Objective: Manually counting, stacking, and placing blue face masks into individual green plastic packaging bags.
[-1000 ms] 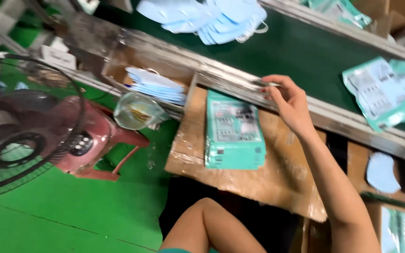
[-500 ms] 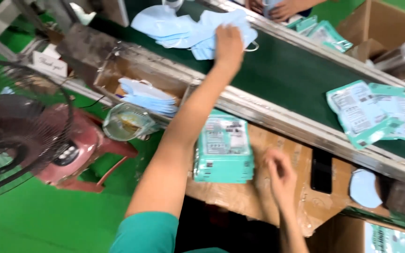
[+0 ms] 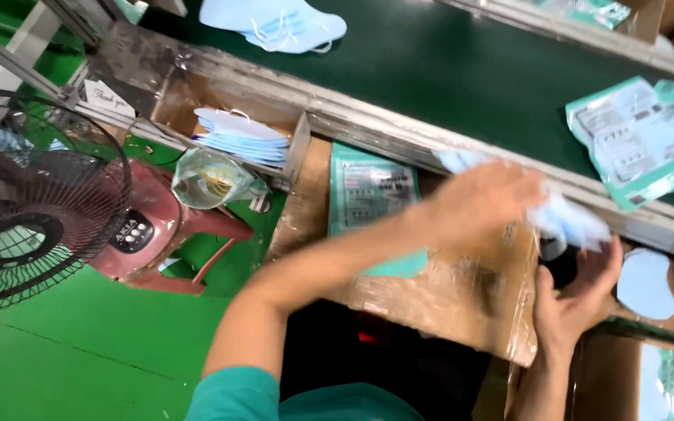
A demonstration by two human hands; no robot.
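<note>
Head view — pale-blue masks (image 3: 567,218), blurred, between hands.

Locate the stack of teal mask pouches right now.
The stack of teal mask pouches lies on the cardboard board below the conveyor rail, centre of the head view, partly under the left forearm.

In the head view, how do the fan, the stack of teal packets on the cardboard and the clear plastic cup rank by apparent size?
Largest to smallest, as they appear:
1. fan, though it is cut off by the left edge
2. stack of teal packets, partly hidden by the left forearm
3. clear plastic cup

True sizes may differ, since their nearness to the camera differs.
</note>
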